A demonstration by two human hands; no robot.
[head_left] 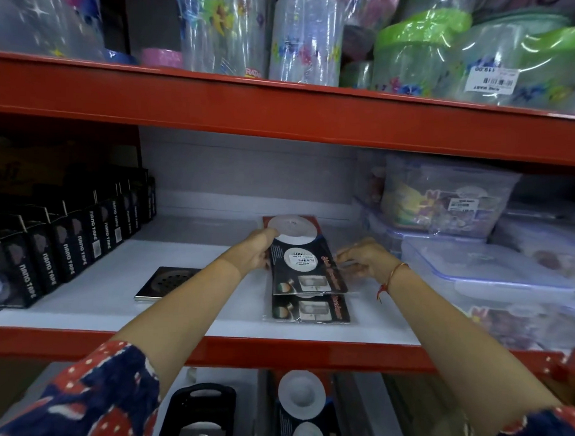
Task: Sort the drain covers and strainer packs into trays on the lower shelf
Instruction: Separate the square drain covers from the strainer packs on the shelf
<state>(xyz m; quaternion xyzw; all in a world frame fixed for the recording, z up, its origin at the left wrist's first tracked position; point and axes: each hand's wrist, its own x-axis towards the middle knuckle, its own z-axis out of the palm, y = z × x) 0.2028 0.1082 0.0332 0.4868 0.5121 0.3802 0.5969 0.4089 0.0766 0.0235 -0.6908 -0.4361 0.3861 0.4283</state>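
Observation:
A strainer pack (pixel 306 261), dark card with white round strainers in clear plastic, is held tilted over the white middle shelf (pixel 211 319). My left hand (pixel 257 249) grips its left edge. My right hand (pixel 363 258) pinches the plastic at its right edge. A second strainer pack (pixel 312 311) lies flat on the shelf just beneath. A square metal drain cover (pixel 166 282) lies on the shelf to the left. Below the shelf, a tray holds another strainer pack (pixel 302 401), and a black tray (pixel 204 407) sits to its left.
Black nano tape boxes (pixel 67 242) line the shelf's left side. Stacked clear lidded containers (pixel 480 267) fill the right side. A red shelf beam (pixel 283 110) runs overhead, with plastic jars (pixel 305 39) above it. Another red beam (pixel 307 354) fronts the middle shelf.

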